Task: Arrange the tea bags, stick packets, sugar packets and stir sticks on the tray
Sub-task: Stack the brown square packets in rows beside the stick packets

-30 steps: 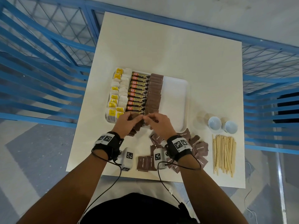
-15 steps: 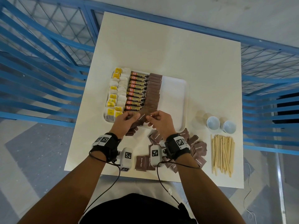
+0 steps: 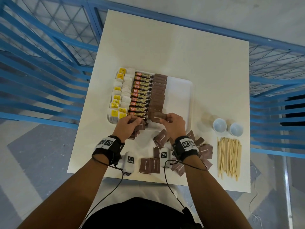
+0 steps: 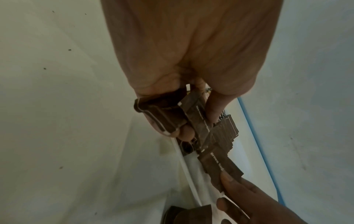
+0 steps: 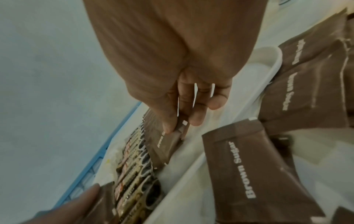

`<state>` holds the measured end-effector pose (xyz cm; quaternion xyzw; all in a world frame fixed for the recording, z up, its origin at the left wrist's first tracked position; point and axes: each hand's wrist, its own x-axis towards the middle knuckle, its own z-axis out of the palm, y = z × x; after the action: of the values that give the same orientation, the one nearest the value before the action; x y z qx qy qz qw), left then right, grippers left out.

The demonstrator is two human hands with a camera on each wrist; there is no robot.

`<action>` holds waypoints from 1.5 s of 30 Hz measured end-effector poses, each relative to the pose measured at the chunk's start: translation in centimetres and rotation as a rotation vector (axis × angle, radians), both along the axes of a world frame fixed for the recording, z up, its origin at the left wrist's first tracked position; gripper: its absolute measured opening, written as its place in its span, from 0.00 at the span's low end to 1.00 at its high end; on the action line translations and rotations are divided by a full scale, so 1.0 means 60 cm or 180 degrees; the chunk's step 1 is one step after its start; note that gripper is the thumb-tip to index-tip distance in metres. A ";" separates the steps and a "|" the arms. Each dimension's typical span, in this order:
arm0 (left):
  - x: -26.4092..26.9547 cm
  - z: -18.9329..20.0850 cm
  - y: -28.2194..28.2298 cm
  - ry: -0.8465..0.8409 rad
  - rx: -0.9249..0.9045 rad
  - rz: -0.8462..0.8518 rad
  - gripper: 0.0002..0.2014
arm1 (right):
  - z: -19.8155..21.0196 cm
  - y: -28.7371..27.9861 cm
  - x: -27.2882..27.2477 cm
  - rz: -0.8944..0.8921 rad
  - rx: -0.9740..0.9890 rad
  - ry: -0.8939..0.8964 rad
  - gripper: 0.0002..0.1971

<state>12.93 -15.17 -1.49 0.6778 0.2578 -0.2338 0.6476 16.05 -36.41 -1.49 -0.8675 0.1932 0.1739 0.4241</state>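
A white tray (image 3: 180, 90) holds a column of tea bags (image 3: 119, 95), a column of stick packets (image 3: 140, 95) and a column of brown sugar packets (image 3: 158, 91). My right hand (image 3: 173, 123) pinches one brown sugar packet (image 3: 156, 117) (image 5: 166, 144) at the near end of the sugar column. My left hand (image 3: 127, 128) grips a small stack of brown sugar packets (image 3: 140, 128) (image 4: 168, 115) over the tray's near rim. Loose sugar packets (image 3: 204, 151) lie on the table near my wrists. Stir sticks (image 3: 228, 157) lie at the right.
Two small white cups (image 3: 219, 125) stand right of the tray, above the stir sticks. The tray's right part (image 3: 179, 103) is bare. The white table (image 3: 173, 47) is ringed by blue railings (image 3: 41, 63). Two more sugar packets (image 3: 149, 166) lie at the near table edge.
My right hand drew one sugar packet from the stack in my left hand and carried it right and forward to the near end of the sugar column. The left hand stayed put.
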 end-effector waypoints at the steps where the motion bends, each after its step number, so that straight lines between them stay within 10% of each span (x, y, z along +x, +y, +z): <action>1: 0.000 0.002 0.001 0.0003 -0.0003 -0.0010 0.05 | 0.000 0.001 0.000 0.0010 -0.0052 0.0020 0.09; 28: 0.005 0.007 0.008 0.0111 -0.0294 -0.0086 0.11 | 0.000 0.026 -0.008 -0.0217 -0.0247 -0.0135 0.14; 38: 0.006 0.021 -0.003 -0.0094 -0.0270 -0.0192 0.13 | 0.029 0.046 -0.006 0.0789 0.0575 0.0012 0.08; 45: -0.001 0.021 -0.004 -0.0212 -0.0065 -0.0115 0.07 | 0.029 0.040 -0.006 0.0457 0.0792 -0.0106 0.06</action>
<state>12.85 -15.44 -0.21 0.6831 0.2214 -0.2253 0.6584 15.68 -33.98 0.27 -0.8226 0.1006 0.2119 0.5180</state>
